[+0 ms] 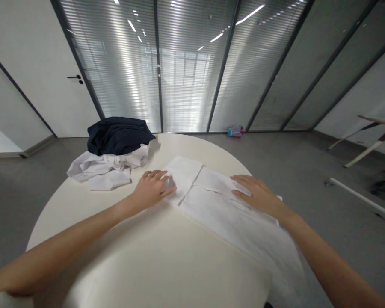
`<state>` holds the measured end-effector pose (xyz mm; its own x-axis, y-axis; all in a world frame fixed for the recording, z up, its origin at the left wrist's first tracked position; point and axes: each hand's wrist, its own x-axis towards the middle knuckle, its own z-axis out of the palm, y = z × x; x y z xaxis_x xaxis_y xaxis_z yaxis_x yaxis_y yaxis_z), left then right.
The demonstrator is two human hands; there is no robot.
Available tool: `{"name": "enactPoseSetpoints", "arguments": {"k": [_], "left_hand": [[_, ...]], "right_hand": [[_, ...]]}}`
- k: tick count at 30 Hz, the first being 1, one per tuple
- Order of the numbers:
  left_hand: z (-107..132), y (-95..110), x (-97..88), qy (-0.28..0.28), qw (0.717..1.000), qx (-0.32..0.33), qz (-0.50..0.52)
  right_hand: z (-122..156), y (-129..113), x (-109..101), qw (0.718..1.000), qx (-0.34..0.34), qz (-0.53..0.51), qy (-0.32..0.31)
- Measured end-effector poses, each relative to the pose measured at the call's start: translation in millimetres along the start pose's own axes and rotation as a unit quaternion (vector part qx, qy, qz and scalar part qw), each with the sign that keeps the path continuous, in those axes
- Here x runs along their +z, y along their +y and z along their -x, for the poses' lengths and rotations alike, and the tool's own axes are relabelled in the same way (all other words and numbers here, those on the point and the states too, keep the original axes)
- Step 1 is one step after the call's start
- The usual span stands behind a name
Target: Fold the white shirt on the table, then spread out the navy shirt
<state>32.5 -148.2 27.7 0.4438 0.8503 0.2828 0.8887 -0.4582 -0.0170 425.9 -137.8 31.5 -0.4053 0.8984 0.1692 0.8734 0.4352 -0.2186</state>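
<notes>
Spreading fingers, left hand and right hand press white cloth overhanging table edge.

Two slender bare forearms, the left forearm and right forearm, end in a bare left hand and a bare right hand, with fingernails that seem short.

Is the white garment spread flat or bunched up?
Spread flat: the white garment lies smooth across the round table, one part folded over, under the left hand and right hand.
</notes>
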Motion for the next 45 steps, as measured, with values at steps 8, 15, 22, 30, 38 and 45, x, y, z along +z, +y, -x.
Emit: {"name": "enactPoseSetpoints", "arguments": {"k": [8, 15, 22, 30, 38, 45], "left_hand": [[-17, 24, 46.5, -0.015, 0.996, 0.081, 0.041], [-77, -47, 65.6, -0.024, 0.993, -0.036, 0.105], [-95, -62, 77.4, 0.019, 0.935, -0.229, 0.269], [-96, -73, 77.0, 0.029, 0.887, -0.245, 0.390], [-98, -60, 64.1, 0.021, 0.835, -0.257, 0.487], [-91, -47, 53.7, 0.041, 0.801, -0.261, 0.537]], "right_hand": [[23, 8, 34, 0.998, -0.010, 0.054, -0.045], [-23, -35, 23, 0.998, -0.012, 0.032, -0.060], [-139, -23, 40, 0.960, 0.221, -0.161, 0.057], [-169, -27, 72, 0.937, 0.292, -0.161, 0.101], [-169, -19, 80, 0.922, 0.302, -0.205, 0.128], [-161, -30, 85, 0.924, 0.281, -0.203, 0.163]]}}
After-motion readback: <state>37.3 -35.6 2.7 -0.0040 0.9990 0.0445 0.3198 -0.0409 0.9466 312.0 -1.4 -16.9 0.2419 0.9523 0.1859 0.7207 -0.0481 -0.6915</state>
